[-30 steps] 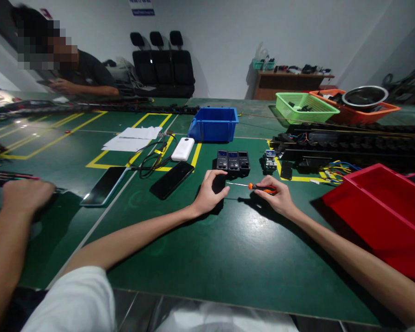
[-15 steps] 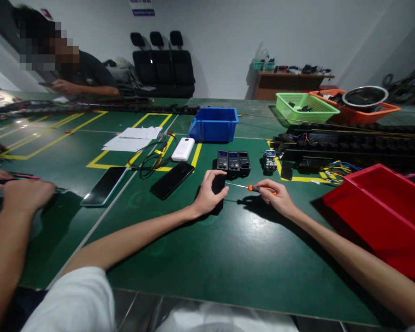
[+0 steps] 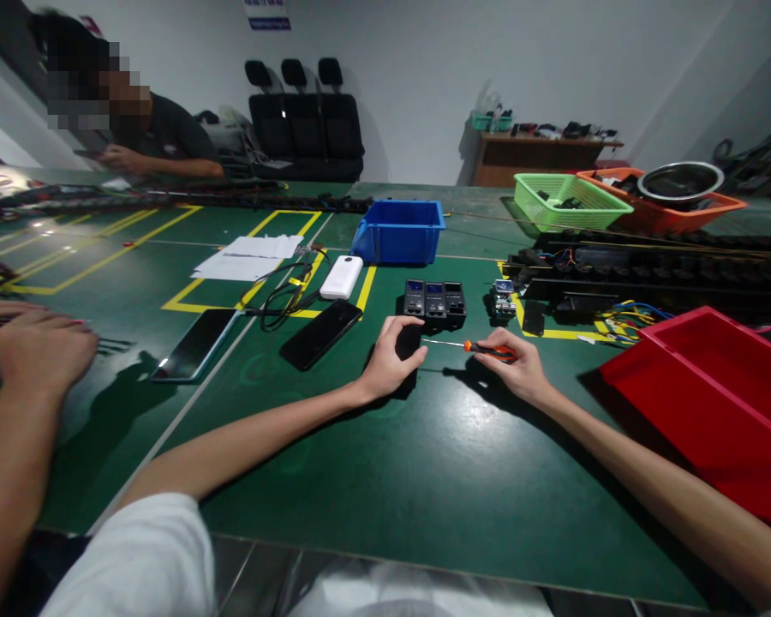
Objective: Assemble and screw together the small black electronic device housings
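My left hand [image 3: 389, 360] is wrapped round a small black box [image 3: 409, 341] on the green table, thumb on the near side and fingers over the top. My right hand [image 3: 517, 367] grips the orange and black handle of a screwdriver [image 3: 468, 346]. Its thin shaft points left, with the tip at or very near the right face of the black box; I cannot tell whether they touch. Just behind stand black modules [image 3: 434, 300] with small screens, side by side. A small device with exposed circuitry [image 3: 504, 298] sits to their right.
A blue bin [image 3: 402, 233] stands behind, a red bin [image 3: 713, 411] at right. A black phone [image 3: 321, 334], a white power bank [image 3: 341, 277] and another phone [image 3: 196, 345] lie left. A co-worker's hands [image 3: 42, 347] are at far left; another person [image 3: 173, 137] sits across.
The screwdriver and my right hand have shifted very slightly, and the handle has turned a little. My left hand stays on the black box. The co-worker's hands at left have moved.
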Tool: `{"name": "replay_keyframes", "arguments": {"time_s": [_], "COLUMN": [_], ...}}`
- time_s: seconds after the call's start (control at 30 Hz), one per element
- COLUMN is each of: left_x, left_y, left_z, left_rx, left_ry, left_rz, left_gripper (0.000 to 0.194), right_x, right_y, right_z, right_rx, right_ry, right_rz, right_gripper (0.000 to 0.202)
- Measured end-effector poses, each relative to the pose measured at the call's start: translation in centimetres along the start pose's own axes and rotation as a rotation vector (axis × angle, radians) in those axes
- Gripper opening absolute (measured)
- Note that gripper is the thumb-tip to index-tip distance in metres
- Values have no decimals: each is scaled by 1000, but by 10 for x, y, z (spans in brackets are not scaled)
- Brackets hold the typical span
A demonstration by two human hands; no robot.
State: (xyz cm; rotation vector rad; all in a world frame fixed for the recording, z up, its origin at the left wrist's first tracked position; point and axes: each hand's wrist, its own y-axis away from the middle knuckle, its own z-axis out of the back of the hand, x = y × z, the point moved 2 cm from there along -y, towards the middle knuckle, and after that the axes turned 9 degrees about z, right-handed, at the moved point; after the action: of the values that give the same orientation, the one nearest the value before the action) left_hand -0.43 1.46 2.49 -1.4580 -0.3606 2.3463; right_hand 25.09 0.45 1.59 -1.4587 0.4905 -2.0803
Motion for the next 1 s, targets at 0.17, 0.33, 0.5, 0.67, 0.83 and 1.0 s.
{"name": "replay_keyframes", "arguments": {"time_s": [0.17,0.33,0.5,0.67,0.83,1.0], "left_x": [-1,-1,-2,-2,-4,-1], "left_y": [0,0,1,2,2,0], "left_z": [0,0,0,0,0,0], "left_rx": [10,1,4,0,15,17], "left_ry": [-9,-10,-5,-3,6,11], "left_rz": [-5,-10,-36,-42,-46,-20], "left_gripper": [35,35,35,35,35,35], "right_x": [0,2,-2,-2,0,2], "right_y": [0,-1,-1,-1,0,0], "right_z": [0,1,-1,-2,0,1], "right_rx": [-29,44,116,132,71,19], "right_ry": [20,-30,-48,24,51,54], "right_rz": [53,-91,-250,-241,-188,-65], "right_gripper": [13,22,30,36,28,17]}}
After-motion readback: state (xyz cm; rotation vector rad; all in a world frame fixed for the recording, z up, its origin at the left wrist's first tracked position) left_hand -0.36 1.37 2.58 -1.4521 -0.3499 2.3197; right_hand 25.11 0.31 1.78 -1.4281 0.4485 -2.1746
